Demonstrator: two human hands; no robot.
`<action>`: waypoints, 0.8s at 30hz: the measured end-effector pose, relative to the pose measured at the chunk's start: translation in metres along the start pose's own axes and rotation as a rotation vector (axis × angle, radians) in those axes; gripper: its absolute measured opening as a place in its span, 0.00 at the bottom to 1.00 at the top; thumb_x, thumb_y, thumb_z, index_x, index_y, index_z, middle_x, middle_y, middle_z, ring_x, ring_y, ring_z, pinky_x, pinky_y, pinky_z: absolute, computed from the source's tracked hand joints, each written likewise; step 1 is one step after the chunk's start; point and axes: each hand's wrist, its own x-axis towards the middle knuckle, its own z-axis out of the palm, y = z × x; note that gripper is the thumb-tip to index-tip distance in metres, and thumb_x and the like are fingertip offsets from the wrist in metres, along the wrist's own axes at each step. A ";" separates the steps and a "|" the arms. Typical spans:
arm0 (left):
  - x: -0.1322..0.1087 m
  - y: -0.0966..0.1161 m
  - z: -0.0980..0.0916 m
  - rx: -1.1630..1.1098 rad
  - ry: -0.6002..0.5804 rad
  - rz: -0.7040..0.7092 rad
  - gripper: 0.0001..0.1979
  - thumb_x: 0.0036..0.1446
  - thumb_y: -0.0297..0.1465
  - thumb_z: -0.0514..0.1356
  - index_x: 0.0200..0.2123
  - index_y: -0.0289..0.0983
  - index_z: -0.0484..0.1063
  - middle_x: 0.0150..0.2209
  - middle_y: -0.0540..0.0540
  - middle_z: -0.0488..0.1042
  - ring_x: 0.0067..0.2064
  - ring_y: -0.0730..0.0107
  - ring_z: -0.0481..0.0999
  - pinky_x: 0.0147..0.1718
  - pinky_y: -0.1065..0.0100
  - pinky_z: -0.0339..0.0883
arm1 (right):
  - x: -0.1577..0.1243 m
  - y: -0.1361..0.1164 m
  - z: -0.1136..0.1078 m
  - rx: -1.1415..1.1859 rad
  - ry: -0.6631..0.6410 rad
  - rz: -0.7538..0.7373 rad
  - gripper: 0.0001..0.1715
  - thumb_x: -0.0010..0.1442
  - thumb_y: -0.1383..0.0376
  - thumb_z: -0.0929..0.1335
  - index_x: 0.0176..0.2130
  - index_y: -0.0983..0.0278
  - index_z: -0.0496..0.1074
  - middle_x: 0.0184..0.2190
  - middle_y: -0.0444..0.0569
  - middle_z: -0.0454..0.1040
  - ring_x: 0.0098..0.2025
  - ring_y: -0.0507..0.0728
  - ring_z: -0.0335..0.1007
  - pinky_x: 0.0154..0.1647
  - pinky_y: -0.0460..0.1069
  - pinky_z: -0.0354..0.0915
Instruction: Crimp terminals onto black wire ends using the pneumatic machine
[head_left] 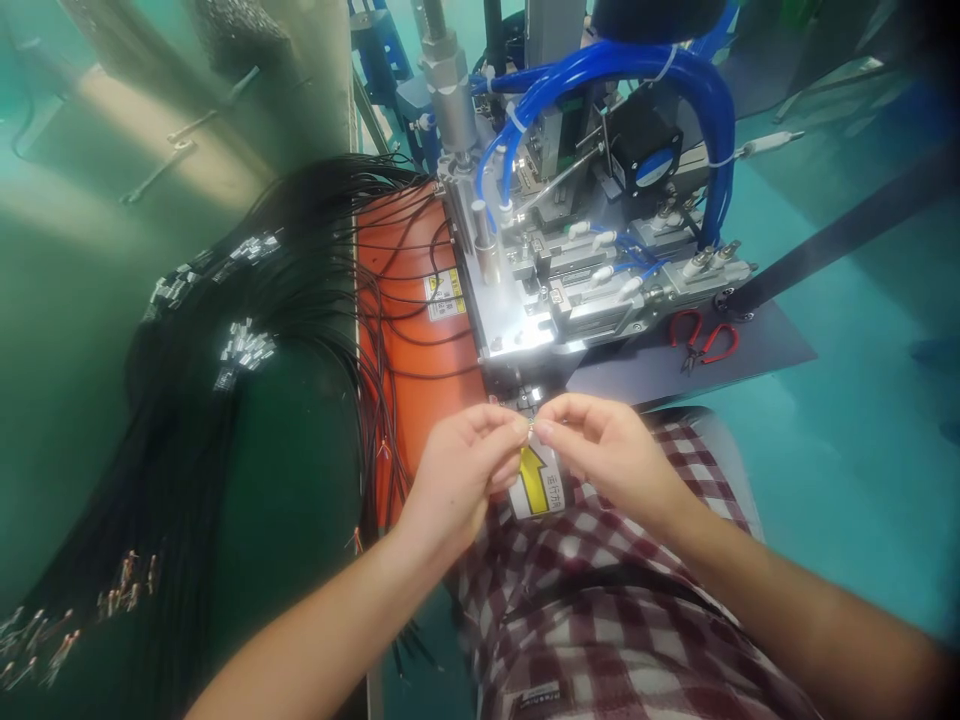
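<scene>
My left hand (pixel 469 460) and my right hand (pixel 607 450) meet at the near edge of a metal machine (pixel 517 320). Thumb and index finger of each are pinched together, the fingertips almost touching. Something tiny shows between them, too small to name. Just under the fingertips is a white label with a yellow arrow (pixel 535 482). Black cables (pixel 382 400) run over an orange panel (pixel 431 400) to the left of the machine.
Bundles of black cables (pixel 300 290) with metal ends lie on a green surface at the left. Red-handled pliers (pixel 694 350) rest on a grey plate (pixel 772 345) at the right. Blue hoses (pixel 622 60) arch over the machine. A dark bar (pixel 840 235) slants in from the right.
</scene>
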 end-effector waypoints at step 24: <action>-0.004 0.005 0.001 0.110 -0.012 0.054 0.08 0.50 0.31 0.66 0.28 0.35 0.70 0.14 0.57 0.60 0.16 0.84 0.53 0.16 0.77 0.46 | 0.010 0.009 -0.007 -0.344 -0.061 -0.454 0.12 0.66 0.66 0.61 0.29 0.62 0.62 0.24 0.41 0.61 0.27 0.50 0.56 0.29 0.45 0.57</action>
